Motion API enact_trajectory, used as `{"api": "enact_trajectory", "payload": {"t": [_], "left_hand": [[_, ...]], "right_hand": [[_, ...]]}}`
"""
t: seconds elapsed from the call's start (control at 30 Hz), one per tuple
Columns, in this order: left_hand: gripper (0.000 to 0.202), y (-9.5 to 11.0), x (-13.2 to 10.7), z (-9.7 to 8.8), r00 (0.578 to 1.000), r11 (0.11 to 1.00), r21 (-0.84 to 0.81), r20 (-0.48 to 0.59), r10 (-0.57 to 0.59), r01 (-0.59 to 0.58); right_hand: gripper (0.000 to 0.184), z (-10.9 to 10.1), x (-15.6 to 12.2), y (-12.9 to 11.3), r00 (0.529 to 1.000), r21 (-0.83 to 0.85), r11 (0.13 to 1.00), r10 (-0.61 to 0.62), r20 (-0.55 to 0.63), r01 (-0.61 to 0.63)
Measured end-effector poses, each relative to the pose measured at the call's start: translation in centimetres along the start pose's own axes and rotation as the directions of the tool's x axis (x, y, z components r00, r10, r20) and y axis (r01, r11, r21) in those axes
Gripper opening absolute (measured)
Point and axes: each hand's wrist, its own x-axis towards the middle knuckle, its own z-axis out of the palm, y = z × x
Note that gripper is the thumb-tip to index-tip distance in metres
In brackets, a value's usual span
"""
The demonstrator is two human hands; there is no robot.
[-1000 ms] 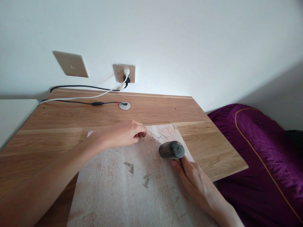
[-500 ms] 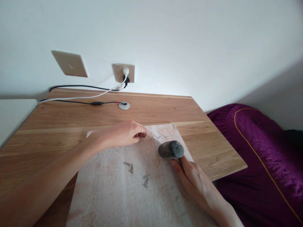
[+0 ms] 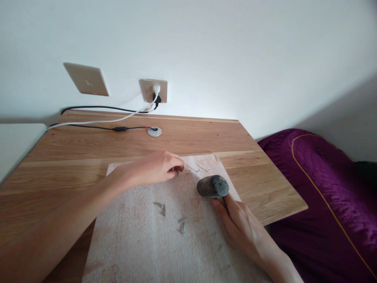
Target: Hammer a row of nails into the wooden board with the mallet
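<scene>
A pale, worn board [image 3: 141, 243] lies on a wooden desk [image 3: 88, 149]. My left hand [image 3: 156, 168] rests near the board's far edge, its fingertips pinched on a small nail [image 3: 177, 170] held upright against the board. My right hand [image 3: 238, 224] grips a dark grey stone [image 3: 213, 186], which sits just to the right of the nail and close above the board. More small nails [image 3: 200, 170] stick in the board beyond the stone. Loose nails [image 3: 161, 207] and another pair of loose nails [image 3: 183, 224] lie on the middle of the board.
A wall socket [image 3: 153, 90] with a white and a black plug sits behind the desk, cables [image 3: 100, 125] trailing across the back to a round grommet [image 3: 154, 131]. A blank wall plate [image 3: 86, 79] is to the left. A purple bedcover [image 3: 324, 196] lies right of the desk.
Almost nothing has moved. The stone and my right hand have shifted very slightly left; my left hand still pinches the nail in the same place.
</scene>
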Motion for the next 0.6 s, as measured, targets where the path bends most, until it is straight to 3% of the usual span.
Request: {"api": "enact_trajectory", "payload": {"t": [0.6], "left_hand": [[0.026,-0.26,-0.07,0.26,1.0,1.0,0.013,0.0,0.006,-0.006]], "right_hand": [[0.037,0.05,-0.05,0.08,1.0,0.017,1.0,0.008,0.014,-0.008]]}}
